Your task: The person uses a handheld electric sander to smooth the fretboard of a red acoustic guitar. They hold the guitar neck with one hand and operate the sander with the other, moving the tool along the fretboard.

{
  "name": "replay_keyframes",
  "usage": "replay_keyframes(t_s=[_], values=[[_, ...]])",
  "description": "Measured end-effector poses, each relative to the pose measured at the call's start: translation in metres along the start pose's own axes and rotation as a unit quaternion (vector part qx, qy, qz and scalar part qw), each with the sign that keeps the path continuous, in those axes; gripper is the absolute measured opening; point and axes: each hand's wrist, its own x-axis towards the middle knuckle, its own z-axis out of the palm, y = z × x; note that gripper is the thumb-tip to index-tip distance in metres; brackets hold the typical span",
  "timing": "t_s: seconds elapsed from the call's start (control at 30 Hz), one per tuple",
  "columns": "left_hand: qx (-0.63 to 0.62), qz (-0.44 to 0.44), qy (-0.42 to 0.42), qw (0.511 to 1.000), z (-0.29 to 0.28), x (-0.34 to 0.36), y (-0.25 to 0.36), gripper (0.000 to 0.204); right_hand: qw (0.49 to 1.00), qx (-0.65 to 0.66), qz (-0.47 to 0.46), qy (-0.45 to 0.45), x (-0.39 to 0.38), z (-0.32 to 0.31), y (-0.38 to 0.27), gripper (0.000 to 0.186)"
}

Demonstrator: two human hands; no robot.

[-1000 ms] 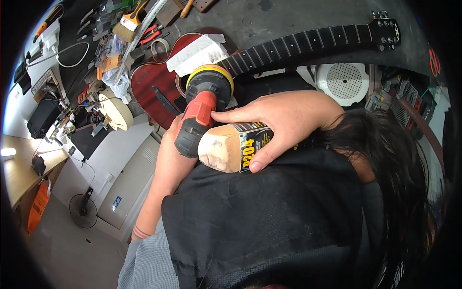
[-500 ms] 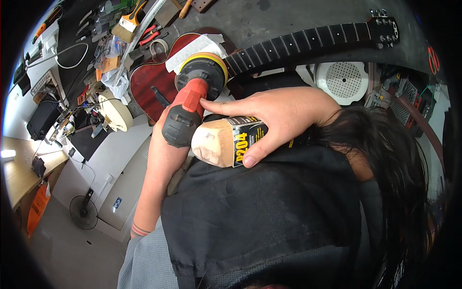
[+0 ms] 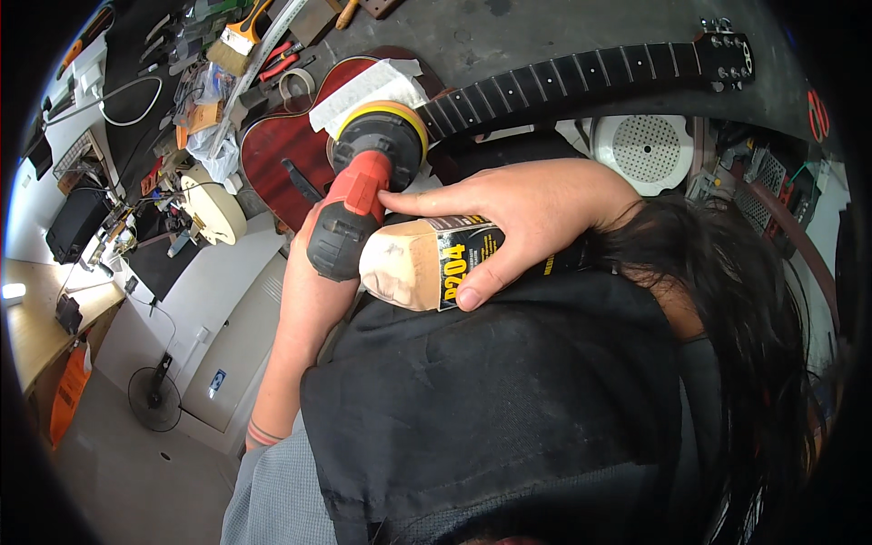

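Note:
A red and black power polisher [image 3: 359,186] with a round yellow-edged pad [image 3: 416,113] is in front of me. My left hand [image 3: 304,238] is closed round its body from the far side; the polisher hides most of those fingers. In my right hand [image 3: 536,209] a beige bottle [image 3: 400,263] with a black label lies on its side, gripped above my dark apron. One finger of that hand reaches the polisher's red housing. Behind the pad lies a dark red guitar [image 3: 277,150], a folded white paper towel [image 3: 350,98] on its body.
The guitar's fretted neck [image 3: 554,80] stretches right across the grey bench. Brushes [image 3: 238,44], pliers and bags crowd the far left. A cream guitar-shaped body [image 3: 213,207] sits at left, a perforated white stool [image 3: 645,150] at right. A fan [image 3: 156,398] stands on the floor.
The view has shifted slightly, so the surroundings sit a little farther left. Both hands keep their hold on the polisher and bottle.

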Motion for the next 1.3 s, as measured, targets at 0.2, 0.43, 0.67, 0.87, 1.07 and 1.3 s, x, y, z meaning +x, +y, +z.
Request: replay_keyframes(t_s=[0.2, 0.43, 0.67, 0.87, 1.07, 1.3], values=[[0.021, -0.001, -0.018, 1.0, 0.009, -0.012, -0.008, 0.053, 0.999, 0.037, 0.003, -0.007, -0.006, 0.0, -0.002, 0.112], [-0.058, 0.019, 0.011, 0.998, 0.005, -0.041, -0.053, 0.055, 0.968, 0.043, 0.152, 0.193, -0.076, -0.007, 0.014, 0.081], [0.0, 0.14, -0.011, 0.99, -0.011, -0.055, -0.084, 0.056, 0.951, -0.049, 0.246, 0.181, -0.072, 0.0, 0.058, 0.074], [0.016, 0.234, -0.006, 0.972, 0.021, -0.036, -0.1, 0.057, 0.969, -0.029, 0.204, 0.14, -0.056, -0.005, 0.066, 0.077], [0.061, 0.248, -0.003, 0.967, 0.007, -0.037, -0.106, 0.058, 0.965, 0.016, 0.205, 0.161, -0.061, -0.002, 0.061, 0.079], [0.031, 0.055, 0.035, 0.997, -0.013, -0.015, -0.023, 0.056, 0.981, -0.038, 0.123, 0.147, -0.048, -0.008, 0.024, 0.081]])
